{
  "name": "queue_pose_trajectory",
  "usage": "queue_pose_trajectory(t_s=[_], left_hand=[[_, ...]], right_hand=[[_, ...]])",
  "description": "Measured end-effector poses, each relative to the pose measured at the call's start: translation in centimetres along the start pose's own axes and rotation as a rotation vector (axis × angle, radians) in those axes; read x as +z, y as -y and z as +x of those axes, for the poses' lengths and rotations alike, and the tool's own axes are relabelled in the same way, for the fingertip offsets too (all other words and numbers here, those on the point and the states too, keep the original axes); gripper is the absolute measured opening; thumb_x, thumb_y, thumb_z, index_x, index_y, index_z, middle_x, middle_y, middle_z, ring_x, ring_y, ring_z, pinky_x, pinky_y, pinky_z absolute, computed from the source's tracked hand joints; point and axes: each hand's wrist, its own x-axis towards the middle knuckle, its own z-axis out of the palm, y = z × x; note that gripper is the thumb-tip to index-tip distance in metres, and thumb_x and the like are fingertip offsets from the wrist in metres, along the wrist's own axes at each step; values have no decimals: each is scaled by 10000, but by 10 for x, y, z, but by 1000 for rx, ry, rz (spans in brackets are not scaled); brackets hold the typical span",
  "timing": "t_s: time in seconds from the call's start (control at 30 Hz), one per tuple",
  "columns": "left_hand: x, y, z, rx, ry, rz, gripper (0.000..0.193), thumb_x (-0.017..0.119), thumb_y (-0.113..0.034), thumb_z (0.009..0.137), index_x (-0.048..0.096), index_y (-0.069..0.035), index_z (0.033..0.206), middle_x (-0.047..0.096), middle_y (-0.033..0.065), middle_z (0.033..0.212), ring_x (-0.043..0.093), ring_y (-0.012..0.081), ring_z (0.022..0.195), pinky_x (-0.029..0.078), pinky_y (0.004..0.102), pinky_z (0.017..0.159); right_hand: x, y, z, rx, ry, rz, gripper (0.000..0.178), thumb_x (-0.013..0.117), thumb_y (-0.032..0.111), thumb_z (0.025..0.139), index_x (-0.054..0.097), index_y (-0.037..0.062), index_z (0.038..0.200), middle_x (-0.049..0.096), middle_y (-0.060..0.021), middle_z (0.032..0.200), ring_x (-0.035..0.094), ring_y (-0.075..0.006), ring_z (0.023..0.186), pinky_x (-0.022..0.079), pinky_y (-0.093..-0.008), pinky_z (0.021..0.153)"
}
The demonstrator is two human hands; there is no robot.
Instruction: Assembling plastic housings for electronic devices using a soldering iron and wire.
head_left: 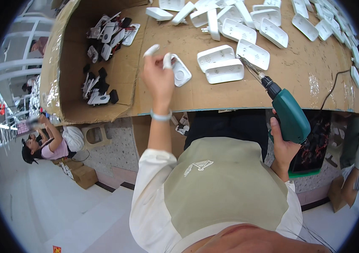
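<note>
My right hand point(284, 148) is wrapped round the grip of a green electric screwdriver point(291, 114). Its bit points up and left, the tip in front of an open white plastic shell point(255, 55); whether it touches is unclear. Next to that shell sit two more open white shells, one behind point(213, 57) and one in front point(226, 71). My left hand point(159, 78) hovers over the cardboard with white covers on two fingertips, the fingers apart. Just right of those fingers lies a white part with a round recess point(182, 76); the hand partly hides its edge.
A cardboard box point(68, 63) on the left holds white and black parts with wires. Many white shells point(238, 29) are spread over the back and right of the cardboard-covered table point(167, 99). A black cable point(333, 86) runs at right. Other people point(55, 141) work at far left and right.
</note>
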Motion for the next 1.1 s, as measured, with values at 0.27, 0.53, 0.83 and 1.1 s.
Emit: queue_pose_trajectory(t_s=[0.27, 0.53, 0.83, 1.1], left_hand=[[-11, -13, -95, 43, 23, -65, 461, 589, -18, 1017, 390, 66, 1425, 717, 119, 1049, 670, 154, 1004, 491, 288, 949], [-2, -26, -101, -133, 197, -163, 203, 649, -8, 974, 641, 26, 1173, 747, 113, 960, 689, 131, 793, 559, 267, 729], [37, -31, -98, 400, 49, 380, 152, 762, -50, 851, 728, -29, 998, 634, 82, 814, 586, 260, 674, 452, 398, 672], [49, -32, -100, 410, -34, 476, 151, 775, -59, 826, 761, -62, 976, 640, 81, 1036, 530, 314, 1011, 412, 434, 893]], right_hand=[[-11, -5, -4, -42, 80, -37, 225, 831, 31, 830, 709, -46, 1002, 701, -74, 940, 648, -139, 813, 508, -259, 731], [-4, -3, -9, -71, 178, -70, 180, 794, -25, 824, 684, -41, 965, 657, -74, 871, 606, -143, 764, 486, -266, 706], [12, -16, -2, -233, 277, -168, 211, 785, -38, 820, 672, -39, 997, 689, -137, 937, 661, -249, 819, 528, -311, 766], [22, -21, 3, -295, 289, -179, 227, 789, -41, 814, 664, -29, 1003, 696, -147, 935, 667, -260, 808, 536, -317, 751]])
